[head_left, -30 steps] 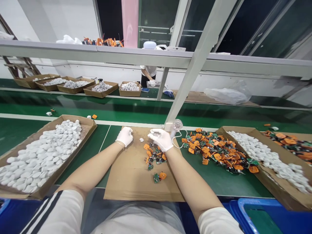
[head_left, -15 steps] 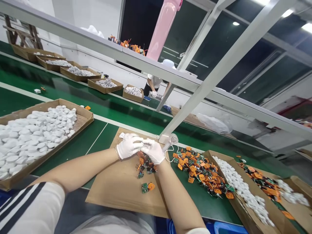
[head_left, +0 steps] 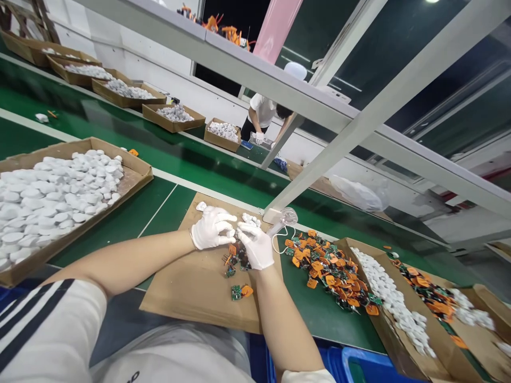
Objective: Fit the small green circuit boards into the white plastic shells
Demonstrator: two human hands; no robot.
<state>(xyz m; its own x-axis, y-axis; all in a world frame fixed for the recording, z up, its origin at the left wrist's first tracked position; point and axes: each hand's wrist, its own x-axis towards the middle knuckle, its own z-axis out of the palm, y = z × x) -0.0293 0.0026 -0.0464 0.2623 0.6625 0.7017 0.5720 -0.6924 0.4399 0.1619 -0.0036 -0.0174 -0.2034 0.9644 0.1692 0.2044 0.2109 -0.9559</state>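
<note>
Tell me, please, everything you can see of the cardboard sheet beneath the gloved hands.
The cardboard sheet is plain brown, lying flat on the green worktop with its near edge overhanging. Small white pieces and orange-and-green parts rest on it. The left hand and right hand hide some of it.

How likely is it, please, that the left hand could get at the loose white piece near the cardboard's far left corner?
Probably yes: the left hand is close to the loose white piece, with nothing visible between them, though that hand is turned toward the right hand.
</note>
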